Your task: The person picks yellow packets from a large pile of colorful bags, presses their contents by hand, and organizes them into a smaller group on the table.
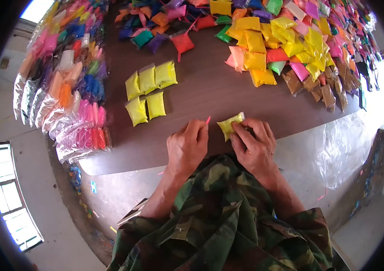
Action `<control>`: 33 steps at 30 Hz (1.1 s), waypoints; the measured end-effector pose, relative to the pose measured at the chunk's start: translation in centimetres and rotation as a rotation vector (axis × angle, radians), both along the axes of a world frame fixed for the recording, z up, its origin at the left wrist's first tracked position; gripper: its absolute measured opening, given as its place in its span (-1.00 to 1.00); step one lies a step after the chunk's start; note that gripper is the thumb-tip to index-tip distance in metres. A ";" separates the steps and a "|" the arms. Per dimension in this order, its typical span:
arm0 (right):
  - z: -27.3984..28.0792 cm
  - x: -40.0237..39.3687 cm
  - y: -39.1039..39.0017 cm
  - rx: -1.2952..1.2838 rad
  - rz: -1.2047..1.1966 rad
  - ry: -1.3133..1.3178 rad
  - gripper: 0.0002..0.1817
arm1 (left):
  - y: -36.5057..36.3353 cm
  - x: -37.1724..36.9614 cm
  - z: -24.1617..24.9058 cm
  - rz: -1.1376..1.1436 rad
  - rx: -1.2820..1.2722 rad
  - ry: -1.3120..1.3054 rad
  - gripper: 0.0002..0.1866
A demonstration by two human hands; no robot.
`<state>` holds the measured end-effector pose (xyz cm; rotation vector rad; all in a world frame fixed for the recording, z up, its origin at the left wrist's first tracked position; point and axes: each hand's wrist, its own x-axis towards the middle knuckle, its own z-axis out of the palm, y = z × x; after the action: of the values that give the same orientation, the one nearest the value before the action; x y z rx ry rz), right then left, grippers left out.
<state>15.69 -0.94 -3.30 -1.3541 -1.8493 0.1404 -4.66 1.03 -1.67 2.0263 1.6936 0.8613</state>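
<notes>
My right hand (254,143) grips a small clear packet of yellow material (226,128) at the table's front edge, thumb and fingers closed on its right side. To the left, my left hand (186,147) is closed, and the tip of a thin pinkish-red stick (208,120) pokes up from its fingers. The rest of that stick is hidden in the hand. Beyond my left hand, several similar yellow packets (147,80) lie flat in two short rows.
A heap of darker yellow packets (250,41) mixed with other colours covers the back right, with brown packets (328,97) beside it. Long plastic bags of coloured pieces (65,97) are stacked along the left. A red packet (183,43) lies at the back middle of the brown table (201,86).
</notes>
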 end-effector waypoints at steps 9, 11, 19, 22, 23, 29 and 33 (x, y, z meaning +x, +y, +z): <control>-0.1 -0.2 -0.4 -0.013 -0.008 -0.007 -0.65 | -0.4 -0.1 -0.1 0.008 0.081 0.050 -0.91; -0.2 0.0 -0.3 -0.020 0.021 -0.015 -0.64 | -0.6 -1.1 0.3 -0.010 0.010 0.052 -0.92; 1.8 0.0 -1.2 -0.083 0.086 -0.177 -0.58 | -1.5 -2.1 0.2 -0.008 0.114 0.186 -0.91; 1.2 -0.7 -2.3 -0.164 0.132 -0.223 -0.51 | -1.3 -2.2 -0.1 -0.015 0.163 0.214 -0.91; 1.1 -0.7 -2.5 -0.172 0.134 -0.218 -0.50 | -1.3 -2.3 0.0 -0.021 0.170 0.223 -0.91; 0.7 -0.3 -2.5 -0.175 0.180 -0.210 -0.46 | -1.7 -2.7 -0.1 -0.069 0.215 0.249 -0.88; 0.5 -0.1 -1.8 -0.127 0.180 -0.200 -0.45 | -1.6 -2.7 -0.2 -0.073 0.229 0.252 -0.87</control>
<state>15.58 -2.72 -2.80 -1.3250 -2.1624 0.2261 -7.37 -0.59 -1.89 2.4239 1.7011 0.8378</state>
